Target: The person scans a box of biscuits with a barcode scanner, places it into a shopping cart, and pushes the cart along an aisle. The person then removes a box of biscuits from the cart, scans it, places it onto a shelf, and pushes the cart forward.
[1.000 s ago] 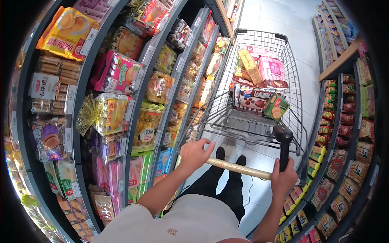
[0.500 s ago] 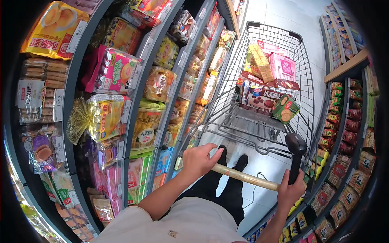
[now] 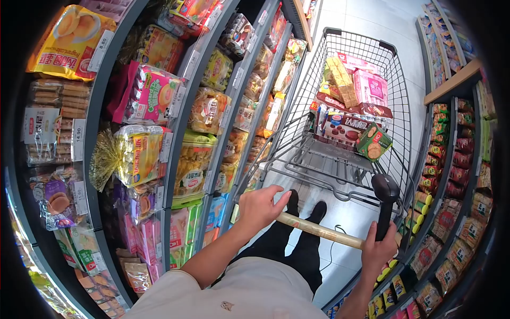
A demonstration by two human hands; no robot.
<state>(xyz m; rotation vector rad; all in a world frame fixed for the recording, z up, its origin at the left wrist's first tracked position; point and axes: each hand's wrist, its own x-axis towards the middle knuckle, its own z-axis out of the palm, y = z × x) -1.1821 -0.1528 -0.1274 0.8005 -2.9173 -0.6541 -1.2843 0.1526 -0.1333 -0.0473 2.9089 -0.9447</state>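
Observation:
My left hand (image 3: 261, 208) is at the left end of the pale cart handle (image 3: 321, 231), fingers bent over it and thumb raised. At the handle's right end, my right hand (image 3: 379, 248) is wrapped round the grip of a black handheld device (image 3: 385, 189) with a rounded head, held upright. In front stands a wire shopping cart (image 3: 396, 106) holding a green biscuit box (image 3: 374, 142), a brown box of chocolate snacks (image 3: 340, 129), a pink pack (image 3: 371, 87) and a long yellow pack (image 3: 341, 81).
Shelves of packaged cakes and bread (image 3: 204, 110) rise close on the left. More shelves with small snack packs (image 3: 459, 175) line the right side. A thin cable (image 3: 330, 255) hangs near my feet (image 3: 317, 211) on the pale tiled floor (image 3: 357, 17).
The head of the black device has shifted slightly left, and the thin cable hangs a little differently. Both hands keep nearly the same places.

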